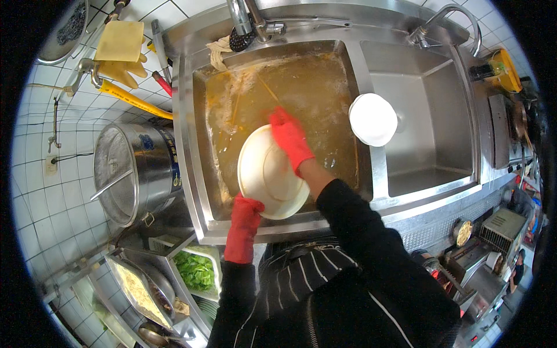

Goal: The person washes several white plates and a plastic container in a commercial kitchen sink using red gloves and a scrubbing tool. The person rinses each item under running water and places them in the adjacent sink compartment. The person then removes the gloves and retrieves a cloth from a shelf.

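A large white bowl (261, 169) is tilted over the left basin (204, 174) of a steel sink, which holds murky brown water (313, 95). My left hand (246, 213), in a red rubber glove, grips the bowl's lower-left rim. My right hand (289, 137), gloved in red too, lies curled over its upper-right side and is blurred. A thin stick like a chopstick (267, 87) runs from the water towards my right fingers; whether they hold it or anything else is unclear. Several nested white bowls (373, 119) rest on the divider between the basins.
At right is a second steel basin (413, 130). A faucet (239, 17) reaches over the back edge beside a rag (219, 52). Yellow gloves (122, 71) hang at left above a steel drum (130, 174). A basket of green leaves (194, 269) sits lower left; a person (518, 269) appears far right.
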`<state>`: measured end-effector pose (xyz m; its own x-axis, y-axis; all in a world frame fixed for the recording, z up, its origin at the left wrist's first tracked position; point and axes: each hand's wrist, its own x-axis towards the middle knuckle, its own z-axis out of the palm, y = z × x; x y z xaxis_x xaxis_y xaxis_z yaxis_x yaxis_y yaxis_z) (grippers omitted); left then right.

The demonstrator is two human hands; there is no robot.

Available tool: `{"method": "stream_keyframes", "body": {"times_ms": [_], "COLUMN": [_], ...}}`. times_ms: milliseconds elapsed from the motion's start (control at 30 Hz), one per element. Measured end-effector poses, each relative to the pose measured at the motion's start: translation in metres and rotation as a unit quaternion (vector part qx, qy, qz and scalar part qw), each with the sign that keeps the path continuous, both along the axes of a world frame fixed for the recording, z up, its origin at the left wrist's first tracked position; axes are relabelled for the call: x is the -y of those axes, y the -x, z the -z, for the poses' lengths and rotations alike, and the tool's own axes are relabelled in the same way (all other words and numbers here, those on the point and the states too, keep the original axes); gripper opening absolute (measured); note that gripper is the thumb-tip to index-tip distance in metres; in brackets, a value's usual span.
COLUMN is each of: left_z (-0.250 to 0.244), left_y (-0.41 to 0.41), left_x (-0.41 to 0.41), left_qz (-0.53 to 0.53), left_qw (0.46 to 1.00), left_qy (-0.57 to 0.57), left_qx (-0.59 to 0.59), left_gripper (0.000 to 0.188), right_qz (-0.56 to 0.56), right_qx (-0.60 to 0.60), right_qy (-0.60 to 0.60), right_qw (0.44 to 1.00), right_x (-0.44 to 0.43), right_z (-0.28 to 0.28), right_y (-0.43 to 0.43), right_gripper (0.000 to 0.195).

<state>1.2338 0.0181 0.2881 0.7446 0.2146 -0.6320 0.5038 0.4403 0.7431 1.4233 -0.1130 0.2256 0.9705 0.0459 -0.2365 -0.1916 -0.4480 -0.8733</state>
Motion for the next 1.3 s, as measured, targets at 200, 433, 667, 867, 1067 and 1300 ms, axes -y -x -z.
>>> {"method": "stream_keyframes", "body": {"times_ms": [200,433,667,867,1067,1300], "left_z": [0.017,0.003,0.001,0.027,0.020,0.008], "left_y": [-0.002,-0.022,0.007,0.014,-0.010,0.005], "left_x": [-0.019,-0.007,-0.037,-0.068,-0.040,-0.029], "left_qz": [0.037,0.042,0.058,0.144,0.139,0.059], "left_qw": [0.999,0.999,0.970,0.928,0.954,0.990], "left_qy": [-0.012,-0.013,-0.236,-0.308,-0.259,-0.119], "left_qx": [0.021,-0.031,-0.024,0.153,0.060,0.057], "left_gripper": [0.048,0.041,0.028,0.019,0.029,0.043], "right_qz": [0.080,-0.134,-0.013,0.115,-0.160,-0.005], "right_qx": [0.059,0.290,-0.087,-0.032,0.176,0.220], "right_qy": [0.027,0.078,0.035,0.028,-0.096,-0.013], "right_qw": [0.995,0.944,0.996,0.992,0.967,0.975], "right_x": [-0.001,-0.026,0.033,0.021,-0.012,0.005], "right_z": [-0.026,-0.080,-0.006,-0.028,-0.087,-0.050], "right_y": [0.026,0.045,0.007,0.026,0.034,0.013], "right_gripper": [0.058,0.054,0.047,0.062,0.068,0.044]}}
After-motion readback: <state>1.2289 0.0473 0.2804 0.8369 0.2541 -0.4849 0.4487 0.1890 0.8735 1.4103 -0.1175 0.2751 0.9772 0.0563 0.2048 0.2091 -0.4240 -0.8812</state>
